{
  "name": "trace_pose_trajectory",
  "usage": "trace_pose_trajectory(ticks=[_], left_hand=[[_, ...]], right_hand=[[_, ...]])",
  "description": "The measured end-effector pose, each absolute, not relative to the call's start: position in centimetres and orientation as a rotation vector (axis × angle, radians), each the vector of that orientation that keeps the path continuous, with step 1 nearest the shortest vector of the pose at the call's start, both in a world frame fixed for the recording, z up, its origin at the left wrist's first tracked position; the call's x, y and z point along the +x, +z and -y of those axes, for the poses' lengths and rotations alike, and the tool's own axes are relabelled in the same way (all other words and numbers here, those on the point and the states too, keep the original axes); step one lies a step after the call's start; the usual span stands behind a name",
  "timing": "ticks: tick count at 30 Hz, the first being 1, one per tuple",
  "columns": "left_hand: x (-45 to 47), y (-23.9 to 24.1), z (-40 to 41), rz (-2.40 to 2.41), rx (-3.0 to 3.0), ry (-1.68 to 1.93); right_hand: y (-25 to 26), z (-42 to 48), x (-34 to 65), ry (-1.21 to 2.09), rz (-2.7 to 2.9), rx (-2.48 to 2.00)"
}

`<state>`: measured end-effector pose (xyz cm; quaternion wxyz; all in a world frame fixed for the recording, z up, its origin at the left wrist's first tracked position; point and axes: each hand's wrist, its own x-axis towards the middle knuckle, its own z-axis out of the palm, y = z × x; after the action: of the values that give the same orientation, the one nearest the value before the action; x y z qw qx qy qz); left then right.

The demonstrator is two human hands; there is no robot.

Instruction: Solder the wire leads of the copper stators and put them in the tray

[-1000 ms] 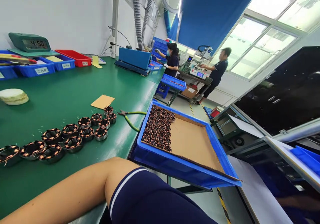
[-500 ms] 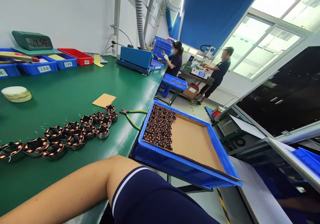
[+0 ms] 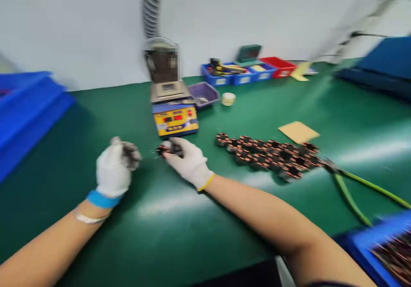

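My right hand [image 3: 189, 161], in a white glove, grips a small ring-shaped motor stator [image 3: 163, 150] with copper windings. Thin wire ends stick out from its left side. The stator is just in front of a yellow and blue box with red displays [image 3: 176, 120]. My left hand [image 3: 114, 167], also gloved, is left of it over the green table, its fingers curled. A dark grey patch shows at those fingers, too blurred to tell whether it is soiled glove or a held part. Several more stators [image 3: 268, 154] stand grouped to the right of my right hand.
Green-handled cutters [image 3: 346, 188] lie beside the stators, near a blue crate [image 3: 369, 240] at the lower right. A cardboard piece [image 3: 298, 131], white round pad [image 3: 228, 99], purple tray [image 3: 205, 93] and tool bins [image 3: 245, 78] lie farther back. Blue bins [image 3: 28, 107] stand left.
My view has swung left from the crate and co-workers to the table in front of me. Both gloved hands and the stator in my right hand have come into view.
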<state>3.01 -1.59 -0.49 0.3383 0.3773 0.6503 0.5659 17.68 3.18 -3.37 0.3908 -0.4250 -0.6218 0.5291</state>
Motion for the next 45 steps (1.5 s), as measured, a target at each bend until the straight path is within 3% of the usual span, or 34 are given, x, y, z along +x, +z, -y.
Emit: trace_pose_trajectory(ticks=[5, 14, 20, 26, 36, 39, 45], left_hand=[[0.9, -0.9, 1.6, -1.628, 0.888, 1.519], [3.1, -0.9, 2.2, -1.798, 1.454, 1.204], [2.5, -0.4, 2.5, -1.742, 1.448, 1.423], [3.5, -0.3, 2.1, -1.789, 1.478, 1.162], [2.7, -1.4, 3.1, -1.575, 1.372, 1.478], [2.9, -1.9, 2.1, -1.617, 1.473, 1.264], [3.3, -2.2, 1.6, -1.659, 1.687, 0.858]], right_hand=[[-5.7, -4.2, 17.7, 1.390, 1.484, -1.030], [-4.1, -3.3, 18.3, 1.344, 1.621, -1.066], [-4.9, -3.7, 18.3, 1.326, 1.541, -1.051], [-4.3, -3.6, 18.5, 1.315, 1.589, -1.033], [-3.8, -4.4, 19.0, 1.353, 1.385, -0.975], [-0.7, -6.9, 19.8, 1.177, 1.467, -0.955], [6.9, -18.5, 19.2, 0.217, 2.060, -1.206]])
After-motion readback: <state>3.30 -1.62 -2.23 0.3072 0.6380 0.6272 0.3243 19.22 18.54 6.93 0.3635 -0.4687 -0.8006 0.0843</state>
